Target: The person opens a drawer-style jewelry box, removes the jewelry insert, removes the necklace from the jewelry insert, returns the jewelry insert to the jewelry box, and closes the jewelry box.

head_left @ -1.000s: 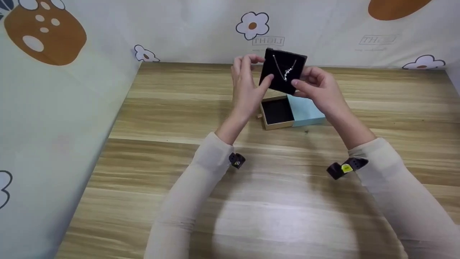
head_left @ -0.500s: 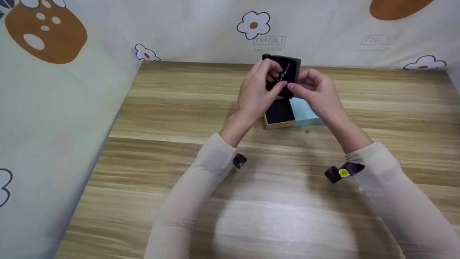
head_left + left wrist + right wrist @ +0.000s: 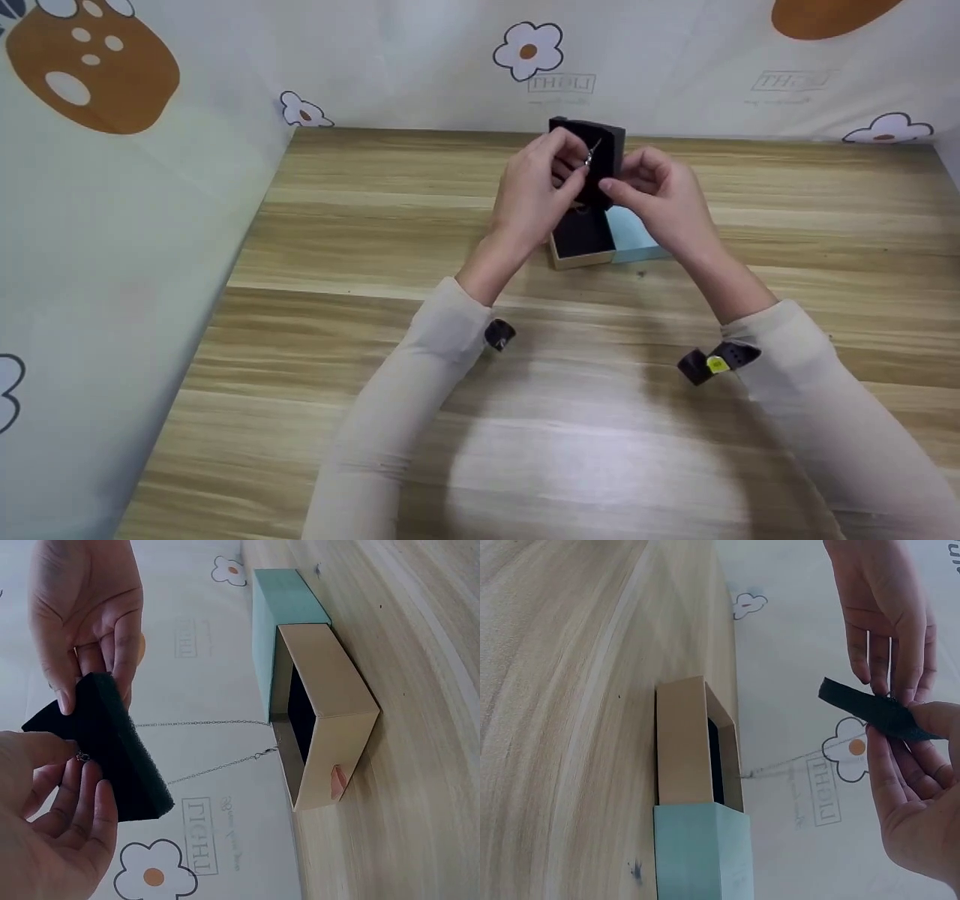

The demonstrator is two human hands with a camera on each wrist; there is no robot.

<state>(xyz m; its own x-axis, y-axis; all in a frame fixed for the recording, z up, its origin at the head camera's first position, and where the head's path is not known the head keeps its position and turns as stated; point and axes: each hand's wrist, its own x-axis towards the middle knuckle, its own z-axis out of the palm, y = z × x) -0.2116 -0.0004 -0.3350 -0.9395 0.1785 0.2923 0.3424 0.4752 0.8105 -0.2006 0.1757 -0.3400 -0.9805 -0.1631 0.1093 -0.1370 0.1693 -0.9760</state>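
My left hand (image 3: 534, 178) pinches the beaded pendant part of a silver necklace (image 3: 82, 757) between thumb and fingers, close against the face of a black foam jewellery pad (image 3: 610, 154). The pad is tilted up, and my right hand (image 3: 661, 191) grips its right edge with the thumb in front and fingers behind. In the left wrist view, two strands of the necklace's thin chain run from behind the pad down to the box; a clasp (image 3: 264, 754) shows on one. Below the hands lies the half-open drawer (image 3: 330, 671) of the small gift box, tan outside and black inside.
A pale blue box sleeve (image 3: 636, 234) covers the drawer's right part on the wood-grain table (image 3: 360, 247). Right behind stands a white backdrop (image 3: 420, 67) printed with flowers. A small ribbon pull (image 3: 339, 781) sticks out from the drawer front.
My left hand has moved from the pad's left edge across its front and now pinches the necklace. The pad has come slightly lower and turned, with my right hand still holding it.
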